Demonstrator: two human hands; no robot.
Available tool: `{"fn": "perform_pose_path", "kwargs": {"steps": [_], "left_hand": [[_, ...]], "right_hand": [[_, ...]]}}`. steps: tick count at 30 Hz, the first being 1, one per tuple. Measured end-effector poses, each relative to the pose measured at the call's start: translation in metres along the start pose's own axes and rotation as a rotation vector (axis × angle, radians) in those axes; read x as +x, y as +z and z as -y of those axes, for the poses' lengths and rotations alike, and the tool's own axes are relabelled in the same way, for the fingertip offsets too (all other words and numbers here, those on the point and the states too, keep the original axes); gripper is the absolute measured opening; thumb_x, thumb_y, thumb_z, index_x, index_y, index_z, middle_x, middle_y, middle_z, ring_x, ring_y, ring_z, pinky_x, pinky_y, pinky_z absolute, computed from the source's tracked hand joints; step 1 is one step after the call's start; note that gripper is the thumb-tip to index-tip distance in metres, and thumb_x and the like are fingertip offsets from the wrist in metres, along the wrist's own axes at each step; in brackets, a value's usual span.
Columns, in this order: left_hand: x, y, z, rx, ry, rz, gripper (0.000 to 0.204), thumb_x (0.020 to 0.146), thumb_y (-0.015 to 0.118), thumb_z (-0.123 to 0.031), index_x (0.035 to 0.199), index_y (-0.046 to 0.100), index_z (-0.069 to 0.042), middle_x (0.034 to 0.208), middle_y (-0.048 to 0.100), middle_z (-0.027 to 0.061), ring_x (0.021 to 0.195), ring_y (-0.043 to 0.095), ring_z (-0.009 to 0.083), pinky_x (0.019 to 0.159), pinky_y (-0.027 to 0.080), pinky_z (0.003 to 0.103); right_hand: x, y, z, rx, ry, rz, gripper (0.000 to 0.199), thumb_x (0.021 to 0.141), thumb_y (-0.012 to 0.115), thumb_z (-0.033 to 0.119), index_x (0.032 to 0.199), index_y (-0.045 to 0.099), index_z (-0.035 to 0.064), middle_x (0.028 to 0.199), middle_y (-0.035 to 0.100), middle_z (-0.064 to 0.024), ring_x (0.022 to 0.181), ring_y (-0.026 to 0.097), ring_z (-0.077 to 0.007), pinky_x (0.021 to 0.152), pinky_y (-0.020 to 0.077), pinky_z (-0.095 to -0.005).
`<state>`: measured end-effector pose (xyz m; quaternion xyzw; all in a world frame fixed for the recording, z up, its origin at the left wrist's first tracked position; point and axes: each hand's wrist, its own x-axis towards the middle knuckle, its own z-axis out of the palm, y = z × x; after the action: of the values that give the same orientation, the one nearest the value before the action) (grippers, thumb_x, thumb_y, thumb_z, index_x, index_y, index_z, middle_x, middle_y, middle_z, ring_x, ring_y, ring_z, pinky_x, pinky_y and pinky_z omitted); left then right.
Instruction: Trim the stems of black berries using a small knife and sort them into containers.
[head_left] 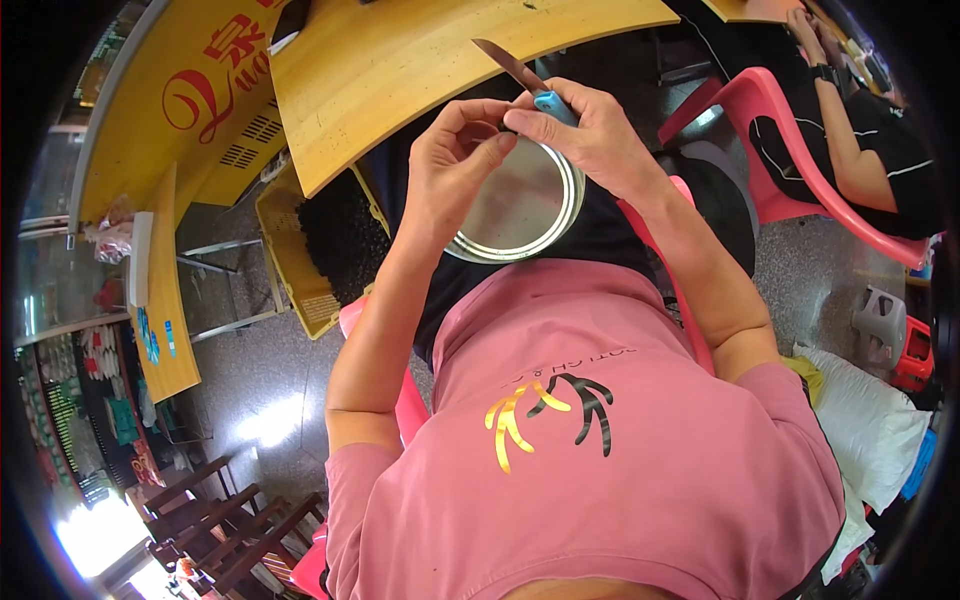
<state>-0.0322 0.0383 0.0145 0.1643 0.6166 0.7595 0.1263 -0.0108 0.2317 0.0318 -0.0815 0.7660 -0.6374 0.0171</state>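
Observation:
Above a round metal basin (pixel 520 205) with a bright rim, which rests on my lap, both my hands meet at the fingertips. My right hand (pixel 600 135) is closed round the blue handle (pixel 553 106) of a small knife. The knife's blade (pixel 507 62) points up and left, toward the table. My left hand (pixel 450 160) is closed in a pinch, thumb against fingers. A small dark thing shows at its fingertips, beside the right thumb; its kind cannot be made out. The basin's inside is partly hidden by my hands.
A yellow wooden table (pixel 400 70) with dark specks stands ahead. Left of my legs, a yellow crate (pixel 283 225) holds a heap of small dark pieces (pixel 340 235). At right, a person (pixel 860 150) sits on a pink chair (pixel 785 150). White sacks (pixel 850 410) lie lower right.

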Motion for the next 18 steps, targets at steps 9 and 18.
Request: {"fn": "perform_pose_path", "kwargs": {"steps": [9,18], "left_hand": [[-0.007,0.013,-0.003,0.144,0.149,-0.098,0.035,0.091,0.072,-0.007,0.122,0.058,0.002,0.099,0.065,0.0041,0.087,0.061,0.0087,0.081,0.051,0.024],[-0.011,0.014,-0.004,0.142,0.048,-0.149,0.023,0.094,0.07,-0.012,0.109,0.065,0.004,0.1,0.07,0.0075,0.089,0.063,0.0093,0.081,0.051,0.023]], "right_hand": [[0.001,0.006,-0.004,0.182,-0.004,-0.009,0.027,0.091,0.075,0.025,0.104,0.07,0.0027,0.088,0.063,0.0034,0.08,0.053,-0.003,0.071,0.0426,-0.0194],[0.001,0.006,-0.002,0.287,-0.016,-0.018,0.022,0.093,0.073,0.027,0.099,0.07,0.0058,0.072,0.056,0.0066,0.061,0.044,0.0003,0.052,0.0321,-0.0178]]}}
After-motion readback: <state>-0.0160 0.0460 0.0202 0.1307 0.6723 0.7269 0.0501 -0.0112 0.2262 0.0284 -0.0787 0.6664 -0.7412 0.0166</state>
